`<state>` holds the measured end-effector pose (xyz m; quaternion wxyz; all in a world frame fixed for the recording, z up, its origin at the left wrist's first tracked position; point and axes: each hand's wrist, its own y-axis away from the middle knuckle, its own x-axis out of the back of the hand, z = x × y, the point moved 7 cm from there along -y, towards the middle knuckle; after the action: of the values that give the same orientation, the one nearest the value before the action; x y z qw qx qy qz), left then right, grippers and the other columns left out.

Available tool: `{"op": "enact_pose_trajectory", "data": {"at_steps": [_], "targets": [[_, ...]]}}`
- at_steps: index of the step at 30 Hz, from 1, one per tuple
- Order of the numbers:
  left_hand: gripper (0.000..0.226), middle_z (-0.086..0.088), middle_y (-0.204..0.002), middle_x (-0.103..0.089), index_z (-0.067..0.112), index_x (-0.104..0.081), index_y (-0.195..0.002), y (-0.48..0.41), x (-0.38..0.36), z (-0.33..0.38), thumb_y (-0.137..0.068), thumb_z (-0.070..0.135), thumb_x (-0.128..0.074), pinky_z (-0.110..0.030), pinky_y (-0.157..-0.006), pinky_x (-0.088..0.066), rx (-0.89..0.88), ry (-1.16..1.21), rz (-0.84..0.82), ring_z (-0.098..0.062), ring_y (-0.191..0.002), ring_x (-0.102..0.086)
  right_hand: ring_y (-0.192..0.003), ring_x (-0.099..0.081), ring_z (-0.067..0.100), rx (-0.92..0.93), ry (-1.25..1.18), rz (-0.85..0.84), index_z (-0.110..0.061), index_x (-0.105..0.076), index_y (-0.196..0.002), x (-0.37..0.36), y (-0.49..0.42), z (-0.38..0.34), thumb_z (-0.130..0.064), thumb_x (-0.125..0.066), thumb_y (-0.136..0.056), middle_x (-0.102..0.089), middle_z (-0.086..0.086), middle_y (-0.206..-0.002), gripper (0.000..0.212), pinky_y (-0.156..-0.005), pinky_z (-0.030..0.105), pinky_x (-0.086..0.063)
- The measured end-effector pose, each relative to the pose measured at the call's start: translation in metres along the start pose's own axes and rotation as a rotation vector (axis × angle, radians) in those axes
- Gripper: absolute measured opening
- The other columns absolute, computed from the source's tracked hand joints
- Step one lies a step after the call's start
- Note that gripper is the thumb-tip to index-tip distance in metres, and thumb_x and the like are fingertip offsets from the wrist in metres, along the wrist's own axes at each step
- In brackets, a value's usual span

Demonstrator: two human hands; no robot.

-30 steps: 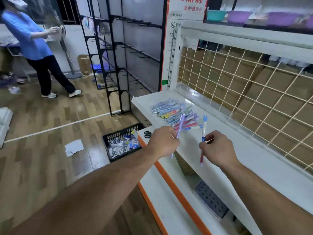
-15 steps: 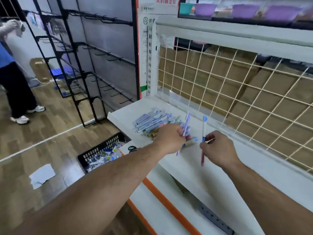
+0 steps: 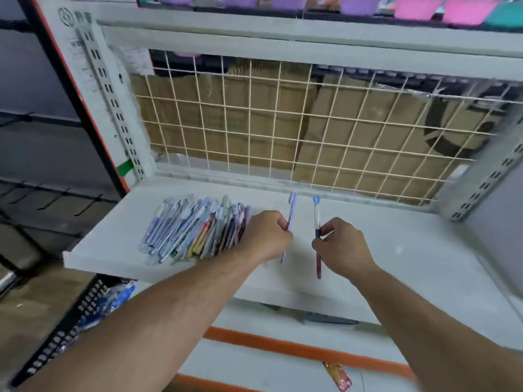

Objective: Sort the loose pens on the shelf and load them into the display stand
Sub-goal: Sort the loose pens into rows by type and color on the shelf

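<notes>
Holding blue packets [image 3: 116, 298], black basket [image 3: 63, 333] sits below shelf [image 3: 410, 250].

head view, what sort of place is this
Most likely a shop being stocked, perhaps stationery: a white shelf with a wire grid back, a pile of loose pens on it, and a black basket of packaged goods on the floor.

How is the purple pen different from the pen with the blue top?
The purple pen is pale lilac all along; the blue-topped pen has a blue cap, a clear stretch and a red lower end. The left hand holds the purple pen, leaning a little; the right hand holds the blue-topped pen almost straight up. Both are thin pens gripped mid-length above the white shelf.
</notes>
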<state>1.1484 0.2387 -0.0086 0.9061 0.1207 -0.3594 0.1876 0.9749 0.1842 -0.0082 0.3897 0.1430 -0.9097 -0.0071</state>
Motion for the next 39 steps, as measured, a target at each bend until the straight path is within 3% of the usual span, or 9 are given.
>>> {"op": "enact_pose_trajectory", "data": {"at_steps": [5, 8, 13, 16, 23, 25, 28, 33, 39], "targets": [[0.01, 0.008, -0.082, -0.068, 0.019, -0.07, -0.088, -0.003, -0.031, 0.017, -0.08, 0.021, -0.065, -0.027, -0.068, -0.049, -0.05, -0.029, -0.097, -0.017, -0.082, -0.063, -0.071, -0.069, 0.024, -0.084, 0.007, 0.079, -0.024, -0.058, -0.094, 0.022, 0.006, 0.03, -0.023, -0.065, -0.085, -0.071, 0.001, -0.08, 0.012, -0.067, 0.04, -0.06], [0.008, 0.009, -0.078, -0.066, 0.018, -0.07, -0.084, -0.005, -0.046, 0.027, -0.078, 0.021, -0.065, -0.025, -0.061, -0.048, -0.063, -0.01, -0.12, -0.015, -0.076, -0.062, -0.07, -0.069, 0.022, -0.124, 0.029, 0.099, -0.024, -0.06, -0.096, 0.033, 0.008, 0.05, -0.024, -0.065, -0.086, -0.07, 0.0, -0.082, 0.011, -0.067, 0.038, -0.059], [0.013, -0.008, -0.084, -0.072, 0.006, -0.071, -0.083, -0.006, -0.069, 0.049, -0.077, 0.015, -0.063, -0.032, -0.061, -0.049, -0.06, -0.003, -0.152, -0.026, -0.082, -0.066, -0.069, -0.067, 0.021, -0.174, 0.063, 0.1, -0.023, -0.064, -0.097, 0.056, 0.005, 0.084, -0.024, -0.065, -0.087, -0.068, -0.002, -0.084, 0.01, -0.065, 0.034, -0.055], [0.014, -0.008, -0.082, -0.073, 0.005, -0.07, -0.082, -0.008, -0.083, 0.059, -0.077, 0.016, -0.062, -0.029, -0.06, -0.047, -0.04, 0.011, -0.16, -0.026, -0.08, -0.068, -0.068, -0.066, 0.02, -0.185, 0.08, 0.1, -0.023, -0.065, -0.097, 0.071, -0.002, 0.101, -0.023, -0.065, -0.088, -0.068, -0.001, -0.083, 0.009, -0.061, 0.03, -0.052], [0.017, -0.014, -0.082, -0.073, 0.001, -0.069, -0.08, -0.018, -0.11, 0.08, -0.075, 0.016, -0.061, -0.025, -0.054, -0.041, 0.019, 0.005, -0.148, -0.025, -0.063, -0.061, -0.067, -0.064, 0.019, -0.204, 0.162, 0.037, -0.019, -0.066, -0.09, 0.097, -0.03, 0.134, -0.018, -0.064, -0.085, -0.067, 0.0, -0.077, 0.005, -0.053, 0.024, -0.045], [0.017, -0.013, -0.082, -0.073, 0.002, -0.069, -0.081, -0.02, -0.116, 0.081, -0.075, 0.016, -0.062, -0.026, -0.056, -0.043, 0.045, -0.002, -0.141, -0.026, -0.07, -0.067, -0.067, -0.064, 0.019, -0.197, 0.2, -0.002, -0.018, -0.066, -0.089, 0.097, -0.039, 0.139, -0.013, -0.061, -0.082, -0.068, 0.001, -0.076, 0.01, -0.052, 0.024, -0.044], [0.016, -0.012, -0.081, -0.073, 0.002, -0.069, -0.081, -0.025, -0.123, 0.082, -0.075, 0.016, -0.063, -0.031, -0.059, -0.049, 0.073, -0.031, -0.118, -0.026, -0.075, -0.069, -0.062, -0.066, 0.019, -0.174, 0.231, -0.054, -0.014, -0.066, -0.089, 0.095, -0.052, 0.143, -0.009, -0.055, -0.081, -0.069, 0.002, -0.071, 0.015, -0.053, 0.025, -0.051], [0.012, -0.014, -0.07, -0.066, 0.006, -0.063, -0.067, -0.03, -0.13, 0.078, -0.074, 0.016, -0.062, -0.026, -0.055, -0.039, 0.089, -0.107, -0.089, -0.02, -0.059, -0.054, -0.052, -0.067, 0.02, -0.122, 0.199, -0.101, -0.011, -0.065, -0.089, 0.088, -0.065, 0.144, -0.01, -0.053, -0.083, -0.07, 0.005, -0.064, 0.014, -0.053, 0.026, -0.056], [0.006, -0.005, -0.065, -0.057, 0.015, -0.056, -0.068, -0.034, -0.131, 0.076, -0.071, 0.013, -0.061, -0.027, -0.054, -0.037, 0.092, -0.166, -0.095, -0.02, -0.057, -0.051, -0.071, -0.063, 0.017, -0.083, 0.296, -0.067, -0.019, -0.062, -0.09, 0.093, -0.066, 0.139, -0.025, -0.056, -0.084, -0.067, -0.002, -0.078, 0.011, -0.061, 0.025, -0.049]]}}
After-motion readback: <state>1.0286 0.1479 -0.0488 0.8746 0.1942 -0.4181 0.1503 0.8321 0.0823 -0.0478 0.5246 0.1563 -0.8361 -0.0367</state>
